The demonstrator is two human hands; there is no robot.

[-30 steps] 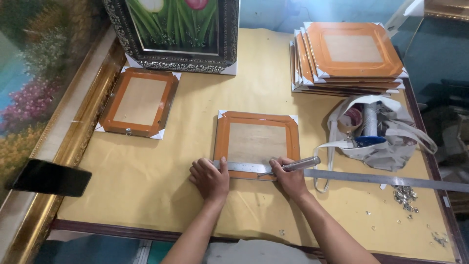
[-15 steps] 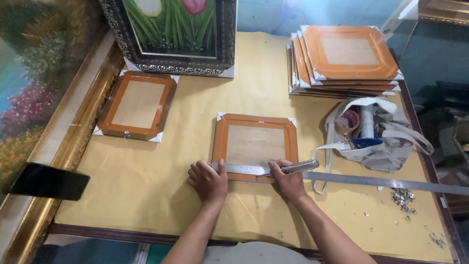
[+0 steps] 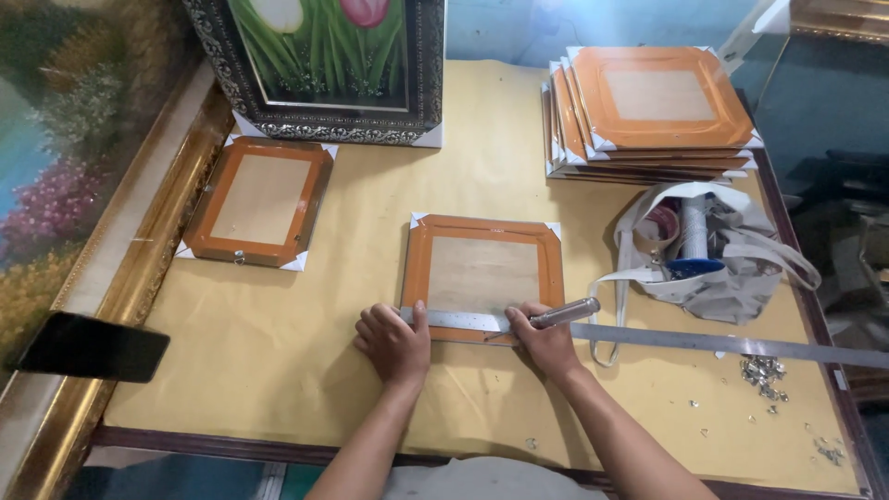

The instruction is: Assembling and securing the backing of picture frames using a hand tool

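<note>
Both hands (image 3: 394,341) (image 3: 546,343) hide the frame's (image 3: 482,273) lower edge.

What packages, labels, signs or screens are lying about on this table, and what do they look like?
Phone: near left table edge, flat black rectangle, its screen dark.
Bag: right of the middle frame, soft whitish-grey sack with straps, open, holding rolls and a blue-based spool.
No signs or readable labels show.

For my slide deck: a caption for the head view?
Left hand steadies steel ruler on orange frame; right hand holds metal tool.
</note>
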